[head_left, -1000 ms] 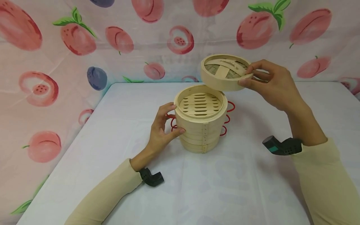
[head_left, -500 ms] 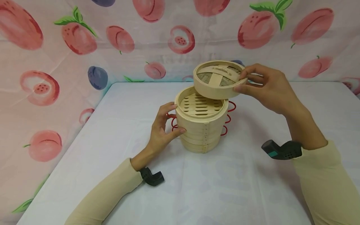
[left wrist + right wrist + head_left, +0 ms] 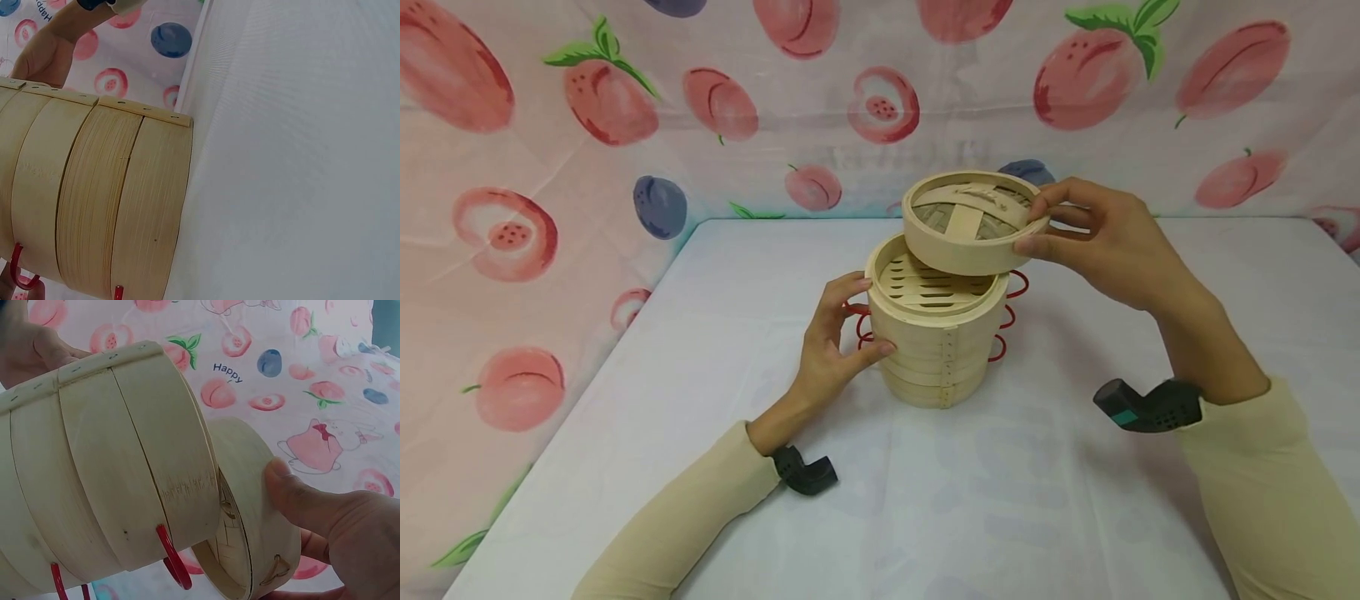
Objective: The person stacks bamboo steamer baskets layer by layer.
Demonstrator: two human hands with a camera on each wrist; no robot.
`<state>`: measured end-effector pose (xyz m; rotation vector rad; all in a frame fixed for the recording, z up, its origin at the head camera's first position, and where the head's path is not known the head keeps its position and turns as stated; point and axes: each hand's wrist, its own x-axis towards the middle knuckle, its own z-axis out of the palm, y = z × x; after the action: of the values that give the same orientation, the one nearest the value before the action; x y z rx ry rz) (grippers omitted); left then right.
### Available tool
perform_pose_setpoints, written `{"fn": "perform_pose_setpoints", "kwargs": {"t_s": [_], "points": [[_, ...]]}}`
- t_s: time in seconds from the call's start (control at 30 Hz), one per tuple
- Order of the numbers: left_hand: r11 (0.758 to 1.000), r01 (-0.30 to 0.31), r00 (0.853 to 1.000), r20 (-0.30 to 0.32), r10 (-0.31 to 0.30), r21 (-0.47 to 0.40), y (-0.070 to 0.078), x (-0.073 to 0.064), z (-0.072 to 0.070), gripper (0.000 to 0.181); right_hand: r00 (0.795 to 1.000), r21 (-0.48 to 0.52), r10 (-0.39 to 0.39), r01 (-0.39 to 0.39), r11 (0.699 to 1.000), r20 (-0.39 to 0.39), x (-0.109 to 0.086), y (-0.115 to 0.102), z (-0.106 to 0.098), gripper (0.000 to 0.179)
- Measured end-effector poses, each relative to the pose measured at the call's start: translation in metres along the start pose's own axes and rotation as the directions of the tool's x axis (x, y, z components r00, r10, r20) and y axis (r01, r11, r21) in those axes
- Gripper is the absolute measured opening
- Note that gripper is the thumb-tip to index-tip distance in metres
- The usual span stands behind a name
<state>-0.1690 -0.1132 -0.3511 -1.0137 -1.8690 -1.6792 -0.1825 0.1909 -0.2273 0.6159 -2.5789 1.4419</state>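
Observation:
A stack of bamboo steamer baskets (image 3: 925,350) stands on the white table, with red loop handles (image 3: 1017,285) on both sides and a slatted floor visible in the top tier. My left hand (image 3: 835,342) grips the stack's left side, thumb in front and fingers near the red loops. My right hand (image 3: 1097,242) pinches the right edge of the round bamboo lid (image 3: 966,225), which sits tilted over the back of the top tier. In the right wrist view the lid (image 3: 262,506) leans at an angle beside the top rim; whether they touch is unclear.
The white table (image 3: 737,333) extends around the stack. Behind it hangs a pink cloth (image 3: 820,100) printed with peaches. Black wrist cameras (image 3: 805,471) are strapped at both cuffs.
My right hand has brought the lid left and down, from the stack's upper right to over its top tier. The left hand and the stack stay put.

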Motion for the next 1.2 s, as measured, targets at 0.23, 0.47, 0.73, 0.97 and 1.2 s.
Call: {"fn": "perform_pose_setpoints", "kwargs": {"t_s": [0.23,0.47,0.73,0.97,1.2], "points": [[1.000,0.005,1.000,0.005,-0.005,-0.005,0.001,0.001,-0.001,0.061,1.000,-0.031,0.012,-0.012,0.999,0.015,-0.001,-0.003,0.002,0.032],[1.000,0.003,1.000,0.004,-0.003,-0.006,0.001,0.001,-0.001,0.062,1.000,-0.041,0.003,-0.002,0.999,0.028,-0.003,-0.007,0.004,0.032],[1.000,0.003,1.000,0.005,-0.003,-0.005,0.001,0.000,0.000,0.061,0.998,-0.016,-0.053,0.053,0.998,0.038,-0.003,-0.009,0.008,0.030],[1.000,0.011,1.000,0.000,-0.011,-0.006,0.002,0.001,0.000,0.061,0.995,0.035,-0.093,0.091,0.995,0.047,-0.004,-0.010,0.011,0.028],[1.000,0.011,1.000,0.003,-0.011,-0.007,0.002,0.001,0.000,0.061,0.993,0.056,-0.105,0.102,0.993,0.060,-0.005,-0.012,0.013,0.027]]}}
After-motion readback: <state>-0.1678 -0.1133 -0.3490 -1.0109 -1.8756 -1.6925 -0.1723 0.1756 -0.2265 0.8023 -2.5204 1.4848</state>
